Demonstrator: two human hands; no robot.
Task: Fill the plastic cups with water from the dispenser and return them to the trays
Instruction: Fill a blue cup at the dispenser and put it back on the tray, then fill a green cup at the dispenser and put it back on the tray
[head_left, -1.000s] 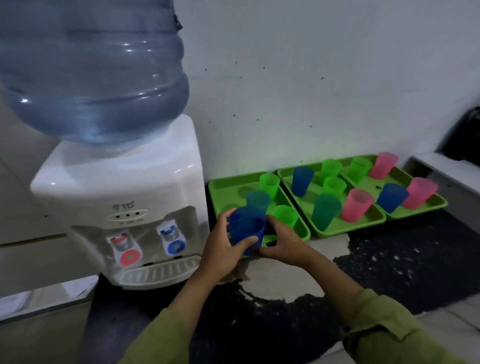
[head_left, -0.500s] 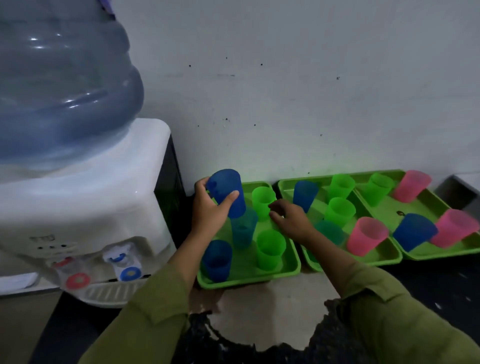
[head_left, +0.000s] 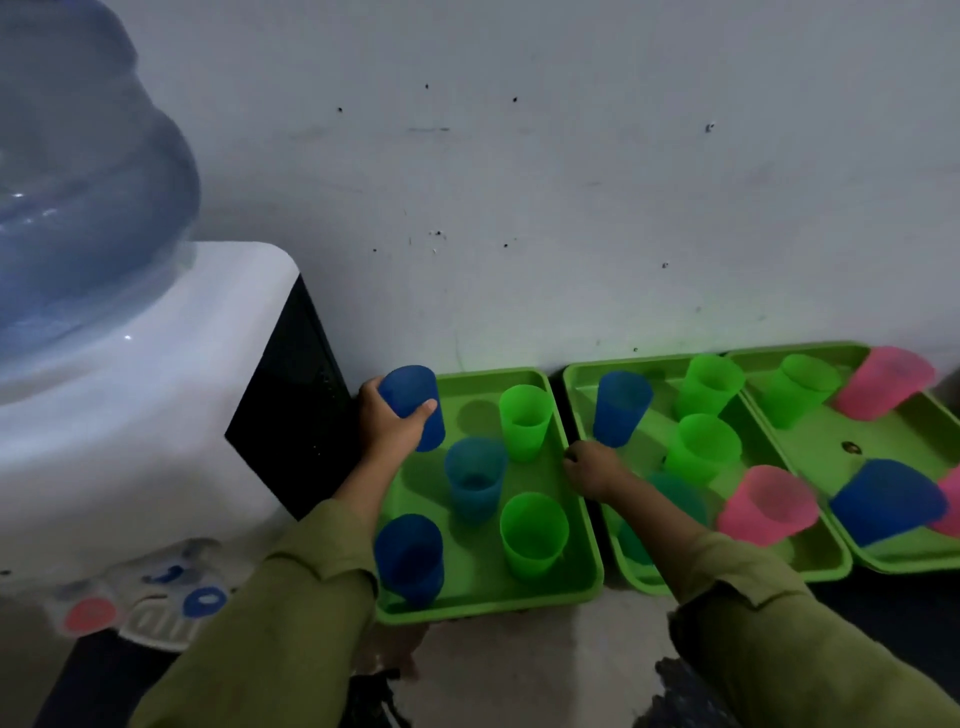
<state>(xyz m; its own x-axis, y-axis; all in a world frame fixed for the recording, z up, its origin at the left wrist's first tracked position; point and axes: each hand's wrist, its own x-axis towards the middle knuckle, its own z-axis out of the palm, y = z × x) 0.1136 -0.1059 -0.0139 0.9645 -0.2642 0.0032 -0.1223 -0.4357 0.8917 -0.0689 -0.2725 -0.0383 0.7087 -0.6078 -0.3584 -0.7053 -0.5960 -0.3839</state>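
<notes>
Gripping a blue cup (head_left: 415, 402) with the left hand (head_left: 392, 421), thumb across the front and fingers curled round the back, up at the far left corner of the left tray (head_left: 488, 597), centre-left of the frame. Hard to say if touching the tray floor or just above it.

Resting the right hand (head_left: 592, 467) on the rims between the left tray and the middle tray (head_left: 649, 361), fingers bent down. Can't tell if pinching anything or just leaning.

Pretty crowded around that held cup:
- just left of it, the black side panel (head_left: 291, 405) of the dispenser (head_left: 156, 389)
- just below and right, a teal cup (head_left: 475, 475) mid-tray
- further right, a back green cup (head_left: 524, 421)
- toward the bottom, a front blue cup (head_left: 410, 558) and a front green cup (head_left: 532, 535)

Blocking part of the middle tray with the right sleeve (head_left: 753, 623), hiding most of a second teal cup (head_left: 680, 493) there. More blue, green and pink cups further right, some on a right tray (head_left: 810, 349) at the frame edge.

Down in the lower left, a red tap (head_left: 88, 613) and a blue tap (head_left: 205, 603), well apart from the held cup. Big water bottle (head_left: 78, 208) filling the upper left.
</notes>
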